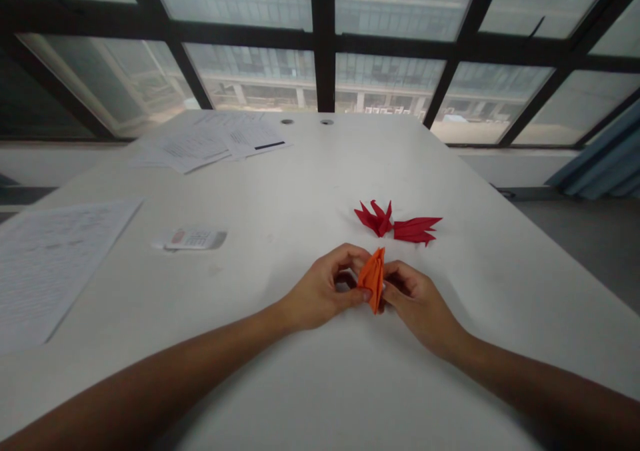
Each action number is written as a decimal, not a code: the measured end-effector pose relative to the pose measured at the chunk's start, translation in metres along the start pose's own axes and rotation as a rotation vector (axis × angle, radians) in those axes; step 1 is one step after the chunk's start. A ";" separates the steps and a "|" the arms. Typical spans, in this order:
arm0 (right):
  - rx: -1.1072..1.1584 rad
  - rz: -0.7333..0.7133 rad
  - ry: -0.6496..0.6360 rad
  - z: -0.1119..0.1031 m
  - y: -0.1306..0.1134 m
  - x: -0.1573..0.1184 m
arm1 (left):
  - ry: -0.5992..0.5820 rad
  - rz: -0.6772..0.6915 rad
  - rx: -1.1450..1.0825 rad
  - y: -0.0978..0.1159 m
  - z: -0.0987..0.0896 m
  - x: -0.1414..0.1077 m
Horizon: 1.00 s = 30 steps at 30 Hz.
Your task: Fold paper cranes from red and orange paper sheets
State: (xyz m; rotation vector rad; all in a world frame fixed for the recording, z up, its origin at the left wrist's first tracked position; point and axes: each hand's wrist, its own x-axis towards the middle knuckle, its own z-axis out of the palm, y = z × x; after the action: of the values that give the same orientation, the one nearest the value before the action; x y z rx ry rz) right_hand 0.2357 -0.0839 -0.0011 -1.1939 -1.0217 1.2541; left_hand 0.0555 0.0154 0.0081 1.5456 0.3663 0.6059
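Note:
Between my two hands is a folded piece of orange origami paper [373, 276], held upright just above the white table [280, 384]. My left hand [330, 286] pinches its left side, with the thumb across the lower front. On the right edge, the thumb and fingers of my right hand [417, 304] are closed on the same paper. Some fingertips are hidden behind it. Just beyond my hands lie two red origami pieces: a spiky one [375, 219] on the left and a longer one with pointed ends [416, 229] on the right, close together.
A small white packet with printing [195, 238] lies left of my hands. One printed sheet [55, 264] rests at the left table edge, and several overlapping papers [210, 141] are at the back left. Two round cable holes sit near the far edge, before dark-framed windows [325, 38].

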 end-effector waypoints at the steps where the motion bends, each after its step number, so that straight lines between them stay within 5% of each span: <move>1: -0.002 0.008 -0.007 -0.001 0.000 0.000 | 0.024 0.000 0.029 0.000 0.001 0.000; 16: 0.020 -0.022 -0.048 0.002 0.003 -0.009 | 0.136 0.081 0.263 0.001 0.009 -0.004; 23: -0.190 0.002 -0.050 -0.002 0.002 -0.010 | 0.025 0.046 0.075 0.001 0.004 -0.004; 30: -0.396 -0.037 -0.115 0.002 -0.010 -0.014 | 0.103 -0.007 -0.003 0.006 0.007 -0.001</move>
State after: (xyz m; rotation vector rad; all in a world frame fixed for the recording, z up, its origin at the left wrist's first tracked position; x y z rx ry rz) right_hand 0.2338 -0.0975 0.0100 -1.4049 -1.4175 1.1317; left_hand 0.0581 0.0091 0.0137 1.5136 0.4487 0.6821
